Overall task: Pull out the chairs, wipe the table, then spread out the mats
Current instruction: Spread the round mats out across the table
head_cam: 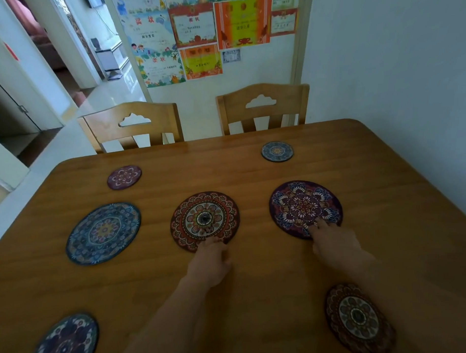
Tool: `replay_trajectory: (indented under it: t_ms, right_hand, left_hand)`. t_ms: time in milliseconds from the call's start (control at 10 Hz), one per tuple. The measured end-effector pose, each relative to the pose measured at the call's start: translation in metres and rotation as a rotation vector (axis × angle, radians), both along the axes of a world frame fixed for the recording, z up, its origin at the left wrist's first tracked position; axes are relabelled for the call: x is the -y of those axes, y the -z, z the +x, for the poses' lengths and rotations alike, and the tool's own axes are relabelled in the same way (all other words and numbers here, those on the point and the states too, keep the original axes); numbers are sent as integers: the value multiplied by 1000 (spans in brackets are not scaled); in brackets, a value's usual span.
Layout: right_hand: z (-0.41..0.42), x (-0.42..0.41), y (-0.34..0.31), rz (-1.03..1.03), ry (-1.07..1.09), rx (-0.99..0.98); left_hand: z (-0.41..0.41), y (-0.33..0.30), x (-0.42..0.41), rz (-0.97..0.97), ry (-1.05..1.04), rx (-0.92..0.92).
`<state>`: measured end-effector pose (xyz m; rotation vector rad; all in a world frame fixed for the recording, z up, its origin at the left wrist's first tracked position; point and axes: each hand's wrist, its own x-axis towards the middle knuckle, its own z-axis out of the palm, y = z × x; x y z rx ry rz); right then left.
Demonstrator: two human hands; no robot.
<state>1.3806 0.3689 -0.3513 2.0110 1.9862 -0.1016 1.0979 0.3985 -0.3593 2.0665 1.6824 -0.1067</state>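
2 mats under fingers: L hand (209, 259) red mat (205, 221) near edge, R hand (334, 242) purple mat (305, 208).

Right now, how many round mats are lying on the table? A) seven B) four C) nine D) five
A: seven round mats lie on the wooden table: three big ones across the middle, two small ones toward the chairs, and two more at the near corners. The left hand touches the red middle mat and the right hand touches the purple mat.

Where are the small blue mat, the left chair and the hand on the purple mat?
small blue mat (277, 151), head view, its centre.
left chair (107, 122), head view, its backrest.
right hand (334, 242), head view, its back.
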Motion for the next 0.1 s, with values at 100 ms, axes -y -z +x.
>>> replay_trajectory:
  t_ms: [100]
  right_hand:
    - [-19, 17, -10, 53, 141, -286]
  left_hand:
    - [-7, -12, 18, -46, -26, 80]
